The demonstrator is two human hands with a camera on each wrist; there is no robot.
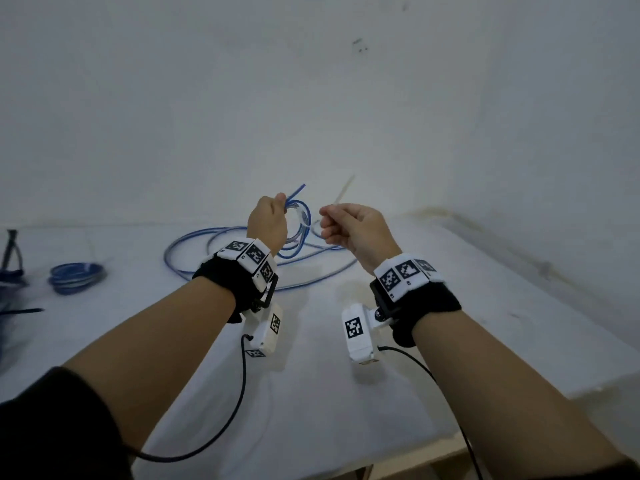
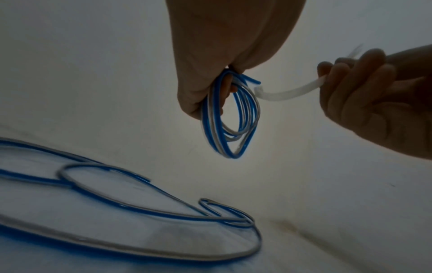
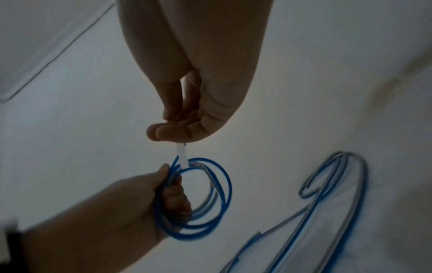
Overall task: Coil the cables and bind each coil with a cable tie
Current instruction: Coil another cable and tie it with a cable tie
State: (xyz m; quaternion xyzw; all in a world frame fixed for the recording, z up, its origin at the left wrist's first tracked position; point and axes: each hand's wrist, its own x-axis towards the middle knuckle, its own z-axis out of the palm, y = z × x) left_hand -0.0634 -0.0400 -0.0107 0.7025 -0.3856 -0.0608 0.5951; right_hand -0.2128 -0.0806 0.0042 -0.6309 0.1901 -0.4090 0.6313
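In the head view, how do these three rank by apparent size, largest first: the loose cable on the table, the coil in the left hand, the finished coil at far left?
1. Loose cable, clearly the widest.
2. Finished coil.
3. Held coil in the left hand. The hand partly hides it and it is farther away, so ranks two and three are unsure.

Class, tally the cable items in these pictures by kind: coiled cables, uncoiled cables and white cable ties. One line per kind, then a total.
Coiled cables: 2, the held coil in the left hand and the finished coil on the table.
Uncoiled cables: 1, the loose cable.
White cable ties: 1, the cable tie in the right hand.
Total: 4
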